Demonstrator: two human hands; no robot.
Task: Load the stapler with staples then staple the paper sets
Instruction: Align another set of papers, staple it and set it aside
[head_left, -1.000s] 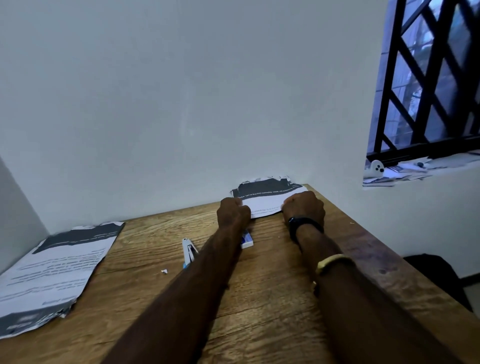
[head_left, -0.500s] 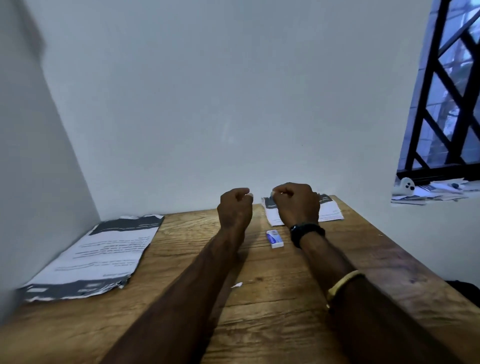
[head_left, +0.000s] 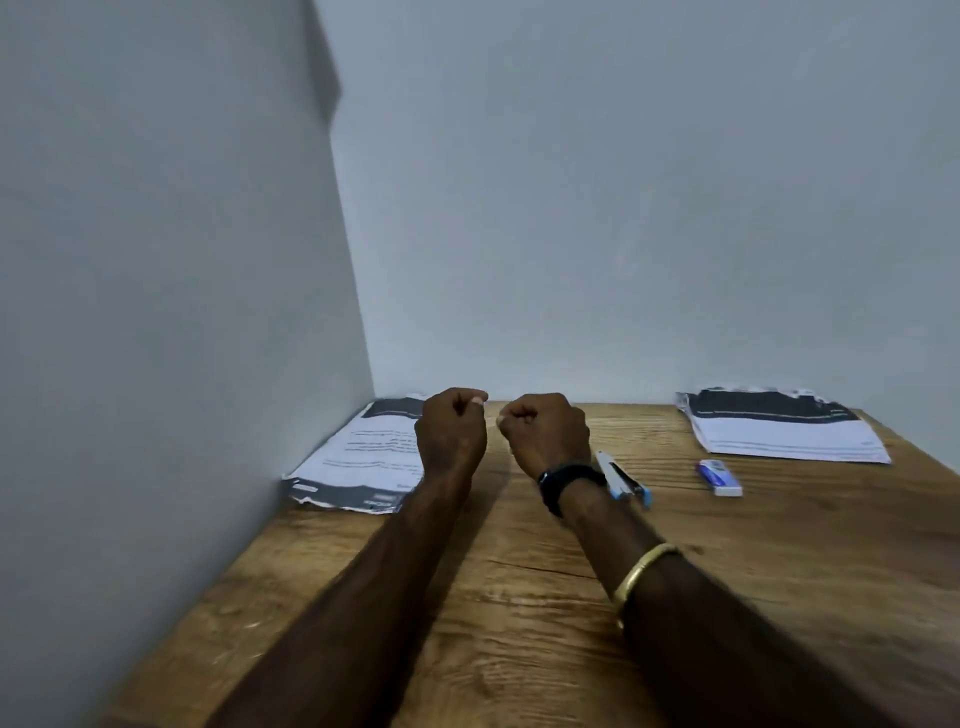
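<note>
Both fists hang above the wooden table with nothing visible in them. My left hand is closed and partly covers a stack of printed paper lying against the left wall. My right hand is closed too, a black band on its wrist. A white and blue stapler lies on the table just right of that wrist. Further right sits a small blue and white staple box. A second paper stack lies at the far right by the back wall.
Grey walls close the table on the left and at the back. The table's right edge runs down past the second stack. A gold bangle is on my right forearm.
The view has swung left; the window is out of sight. Both hands left the right-hand paper stack and moved left, fists now over the left stack's edge. The stapler shows beside my right wrist.
</note>
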